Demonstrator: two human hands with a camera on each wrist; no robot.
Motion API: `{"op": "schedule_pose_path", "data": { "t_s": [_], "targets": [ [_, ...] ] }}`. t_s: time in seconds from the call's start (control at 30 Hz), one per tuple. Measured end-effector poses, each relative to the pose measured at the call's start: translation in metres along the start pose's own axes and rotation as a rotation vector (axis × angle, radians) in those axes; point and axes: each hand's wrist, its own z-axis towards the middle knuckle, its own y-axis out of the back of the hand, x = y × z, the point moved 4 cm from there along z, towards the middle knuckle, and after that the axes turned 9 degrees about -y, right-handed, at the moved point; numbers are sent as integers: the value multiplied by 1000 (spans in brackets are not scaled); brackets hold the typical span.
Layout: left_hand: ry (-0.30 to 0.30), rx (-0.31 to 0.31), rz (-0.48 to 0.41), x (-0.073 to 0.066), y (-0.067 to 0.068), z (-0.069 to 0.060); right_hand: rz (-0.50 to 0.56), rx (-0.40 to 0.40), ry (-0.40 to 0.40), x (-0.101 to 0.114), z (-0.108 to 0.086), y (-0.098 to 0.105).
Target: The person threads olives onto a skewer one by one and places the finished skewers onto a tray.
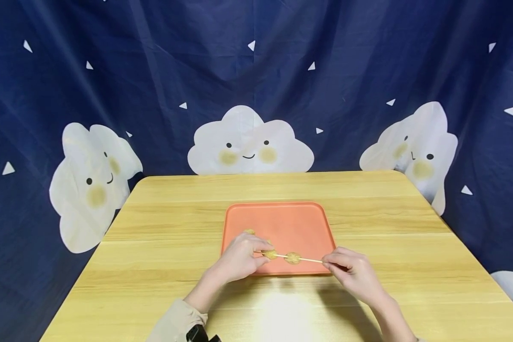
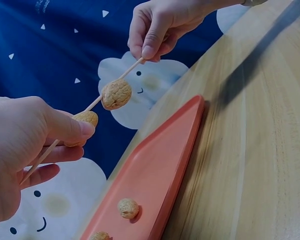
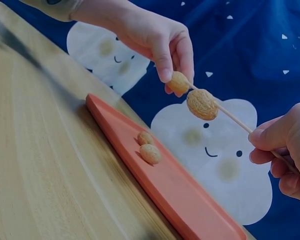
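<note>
A thin wooden stick runs through two round, wrinkled tan balls above the tray's near part. My left hand pinches the ball nearer to it, thumb on one side. The other ball sits on the stick between my hands, touched by neither. My right hand grips the stick near its right end; in the right wrist view its fingers curl round it. Two more balls lie on the coral tray, one in front of the other.
The coral tray lies on a light wooden table, its rim raised slightly. Behind the table hangs a dark blue curtain with white clouds and small triangles.
</note>
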Motion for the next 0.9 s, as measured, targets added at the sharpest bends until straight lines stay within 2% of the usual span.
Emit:
{"op": "schedule_pose_path", "data": {
  "t_s": [0.67, 0.9],
  "targets": [
    [-17, 9, 64, -1, -5, 3, 11, 5, 6, -1, 0, -4],
    [-42, -1, 83, -3, -6, 4, 2, 9, -4, 0, 2, -4]
  ]
}}
